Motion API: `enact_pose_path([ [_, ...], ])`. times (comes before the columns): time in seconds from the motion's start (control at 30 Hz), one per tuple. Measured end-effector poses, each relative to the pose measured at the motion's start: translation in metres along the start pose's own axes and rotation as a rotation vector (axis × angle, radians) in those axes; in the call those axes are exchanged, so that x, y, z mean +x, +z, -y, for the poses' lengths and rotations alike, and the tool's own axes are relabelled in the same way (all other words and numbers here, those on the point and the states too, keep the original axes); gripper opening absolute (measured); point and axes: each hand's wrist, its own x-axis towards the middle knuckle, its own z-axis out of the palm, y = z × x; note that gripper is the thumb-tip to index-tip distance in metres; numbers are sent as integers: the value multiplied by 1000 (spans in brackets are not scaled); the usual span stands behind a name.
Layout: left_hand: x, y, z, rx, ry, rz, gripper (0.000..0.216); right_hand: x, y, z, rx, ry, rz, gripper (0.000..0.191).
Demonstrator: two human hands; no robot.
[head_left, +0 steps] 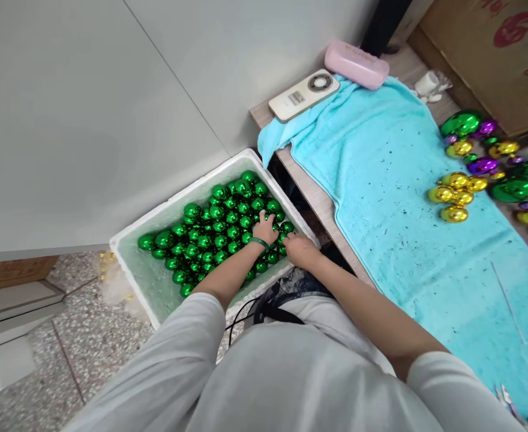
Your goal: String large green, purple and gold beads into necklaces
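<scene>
A white foam box (131, 240) on the floor holds several shiny green balls (210, 231). My left hand (264, 228) reaches into the box and rests on the balls with its fingers curled over them; a green band circles its wrist. My right hand (300, 249) is beside it at the box's near right corner, fingers bent down among the balls. What either hand grips, if anything, is hidden under the fingers.
To the right stands a table covered by a turquoise towel (394, 198). On it lie gold balls (455, 195), green and purple balls (511, 180), a white remote (303, 95) and a pink case (356, 64). A grey wall (88, 120) is behind the box.
</scene>
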Motion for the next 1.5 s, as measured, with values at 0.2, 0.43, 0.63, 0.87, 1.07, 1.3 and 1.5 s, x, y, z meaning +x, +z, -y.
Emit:
enact_pose_path([
  [0.2,12,-3,1,-70,-10,26,62,51,24,-10,-52,-62,197,47],
  [0.43,20,1,10,-222,-34,2,45,77,33,-7,-78,-38,249,53],
  [0.63,13,-9,21,-404,35,-60,61,78,42,-13,-36,33,188,39],
  [0.87,12,-36,57,-963,-46,-162,88,111,0,1,42,120,-42,44],
  [1.07,48,-62,66,-1022,-184,225,92,142,-13,6,83,200,58,73],
  [1.3,72,-66,67,-1012,-240,471,114,143,-4,2,242,305,136,70],
  [1.5,79,-66,63,-1037,-232,573,115,125,14,-7,456,463,135,66],
])
